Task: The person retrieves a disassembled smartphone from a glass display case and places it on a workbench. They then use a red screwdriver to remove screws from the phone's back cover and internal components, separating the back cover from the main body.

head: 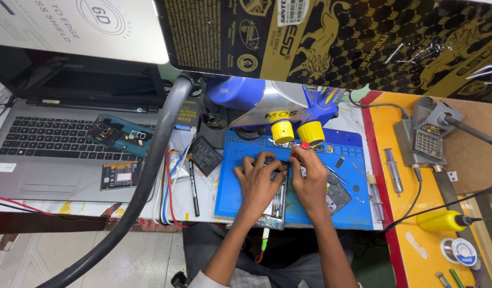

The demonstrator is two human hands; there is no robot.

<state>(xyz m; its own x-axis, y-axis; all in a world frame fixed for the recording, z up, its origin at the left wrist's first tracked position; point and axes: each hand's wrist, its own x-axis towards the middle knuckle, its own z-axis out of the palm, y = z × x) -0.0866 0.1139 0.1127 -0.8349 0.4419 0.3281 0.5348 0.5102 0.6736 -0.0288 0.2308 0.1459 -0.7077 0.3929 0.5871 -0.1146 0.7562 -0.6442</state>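
Both forearms rise from the bottom edge and converge toward the middle, bare to the elbow. The left hand (258, 180) lies palm down, fingers spread and curled at the tips, pressing flat. The right hand (310, 178) sits just beside it, knuckles up, thumb and forefinger pinched together at the top. The two hands almost touch.

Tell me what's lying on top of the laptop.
On the laptop keyboard lies an opened teal phone, its insides showing. A flat black phone battery rests on the palm rest. A thick grey hose crosses the right edge, hiding that part.
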